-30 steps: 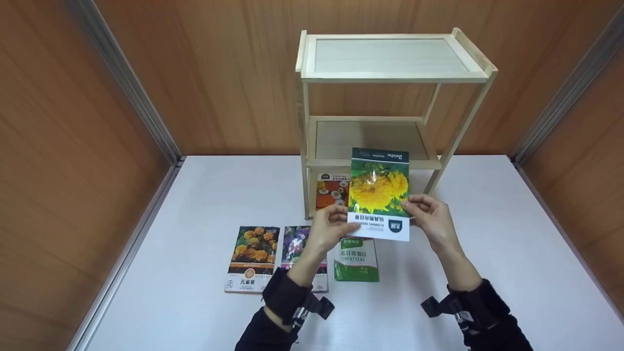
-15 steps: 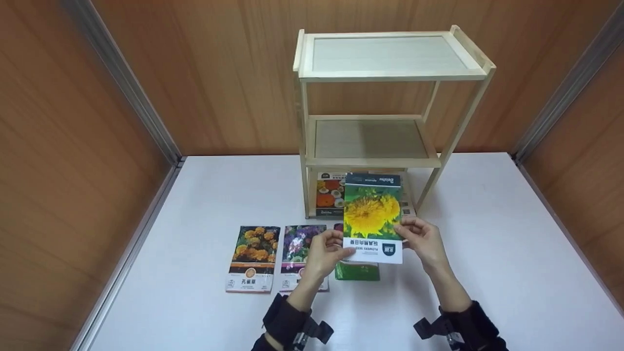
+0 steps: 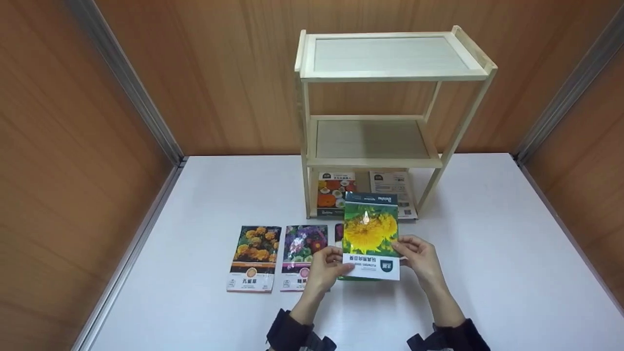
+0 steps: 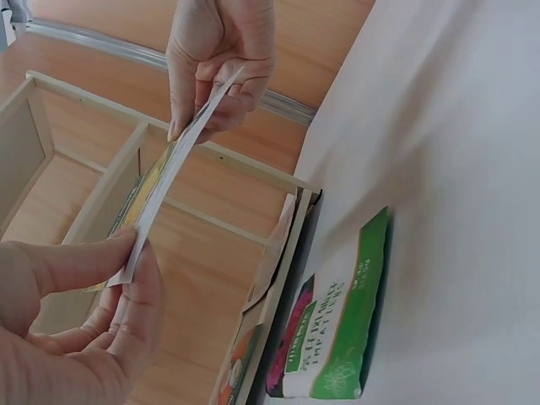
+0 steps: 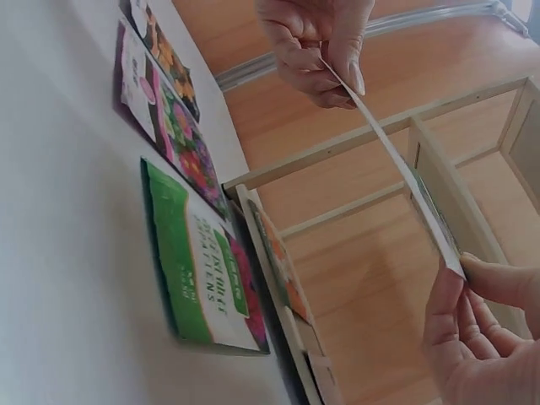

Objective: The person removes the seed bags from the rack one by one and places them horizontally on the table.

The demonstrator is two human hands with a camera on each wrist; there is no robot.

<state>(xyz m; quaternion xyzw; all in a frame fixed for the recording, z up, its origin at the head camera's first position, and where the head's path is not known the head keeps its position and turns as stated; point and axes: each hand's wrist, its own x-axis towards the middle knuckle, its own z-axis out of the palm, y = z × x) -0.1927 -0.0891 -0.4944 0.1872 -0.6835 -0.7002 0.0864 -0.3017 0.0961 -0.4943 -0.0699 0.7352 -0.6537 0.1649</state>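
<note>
A seed packet point(image 3: 370, 229) with yellow sunflowers on its front is held up between both hands, its print upside down in the head view. My left hand point(image 3: 326, 270) pinches its lower left corner between thumb and fingers. On the other side my right hand point(image 3: 421, 258) pinches the right edge. Both wrist views show the packet point(image 4: 160, 198) edge-on, raised off the table. Below it lies a green and white impatiens packet point(image 5: 207, 270), mostly covered in the head view. Left of that lie a purple flower packet point(image 3: 304, 248) and an orange marigold packet point(image 3: 253, 258).
A pale wooden three-tier shelf point(image 3: 395, 78) stands at the back of the white table point(image 3: 146, 273). Its bottom tier holds a packet with orange and white flowers point(image 3: 336, 191) and a mostly white, text-covered packet point(image 3: 392, 184). Wood-grain panels point(image 3: 234, 87) enclose the table.
Both hands have drawn the sunflower packet back from the shelf toward the person, uncovering the bottom-tier packets. It now hides most of the impatiens packet in the head view.
</note>
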